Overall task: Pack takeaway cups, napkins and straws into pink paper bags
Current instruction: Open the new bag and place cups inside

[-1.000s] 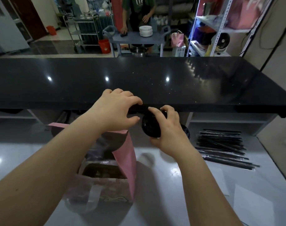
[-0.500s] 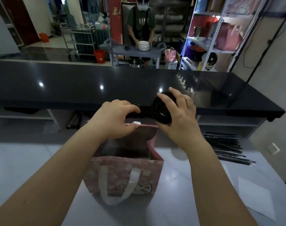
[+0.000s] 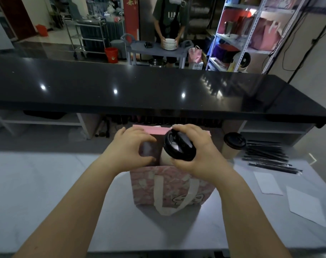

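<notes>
Head view finds us early in the packing: our right hand (image 3: 199, 157) clamps a lidded cup (image 3: 179, 146) at the mouth of the one pink bag (image 3: 169, 187), not yet seated, while our left hand (image 3: 128, 148) grips its rim. On the desk (image 3: 47, 183) at three o'clock wait a second cup (image 3: 232, 146), two napkins (image 3: 268, 183) and a pile of straws (image 3: 266, 157) too many to count.

Dark top (image 3: 170, 15) of the person behind the counter: pale capitals "LIN" across the chest; anything further right cannot be made out.
Red banner (image 3: 131, 17): white Chinese characters at its top, cropped and unreadable.
Small box (image 3: 197, 66) on the floor: dark print, too small to read.
</notes>
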`<state>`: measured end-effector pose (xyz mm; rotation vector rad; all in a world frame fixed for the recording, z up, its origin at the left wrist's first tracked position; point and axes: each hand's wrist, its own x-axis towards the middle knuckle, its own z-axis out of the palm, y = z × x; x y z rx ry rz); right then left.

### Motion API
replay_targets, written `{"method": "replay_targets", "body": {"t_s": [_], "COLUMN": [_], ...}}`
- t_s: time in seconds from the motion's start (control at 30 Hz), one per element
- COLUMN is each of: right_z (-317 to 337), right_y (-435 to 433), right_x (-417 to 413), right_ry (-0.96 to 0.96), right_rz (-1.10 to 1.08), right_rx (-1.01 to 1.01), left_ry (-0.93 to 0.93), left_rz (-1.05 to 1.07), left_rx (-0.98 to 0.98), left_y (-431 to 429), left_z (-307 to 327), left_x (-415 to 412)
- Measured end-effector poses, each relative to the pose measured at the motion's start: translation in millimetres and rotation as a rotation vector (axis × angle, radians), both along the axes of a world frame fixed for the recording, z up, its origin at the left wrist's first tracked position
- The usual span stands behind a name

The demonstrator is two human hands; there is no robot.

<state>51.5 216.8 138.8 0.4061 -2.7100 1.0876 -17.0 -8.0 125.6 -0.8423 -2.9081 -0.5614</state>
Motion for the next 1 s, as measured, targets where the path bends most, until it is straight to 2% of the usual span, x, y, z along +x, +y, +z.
{"method": "replay_targets", "body": {"t_s": [0.1, 0.23, 0.4, 0.6, 1.0], "right_z": [-6, -19, -44, -65, -105], "right_y": [-1, -3, -21, -42, -45], "right_x": [4, -1, -18, -30, -26], "right_ry": [-0.114, -0.308, -0.303, -0.336, -0.317], "right_rz": [0.014, 0.067, -0.100, -0.081, -0.032], "right_rx": [0.110, 0.255, 0.562, 0.378, 0.407], "left_ry": [-0.113, -0.166, -0.171, -0.100, -0.032], "left_rz": [-0.010, -0.068, -0.129, -0.165, -0.078], "left_rx": [-0.001, -0.044, -0.192, -0.192, -0.286], "left_y": [-6, -7, -8, -1, 2], "left_z": [-8, -17, -22, -24, -34], "left_x": [10, 18, 31, 38, 35]}}
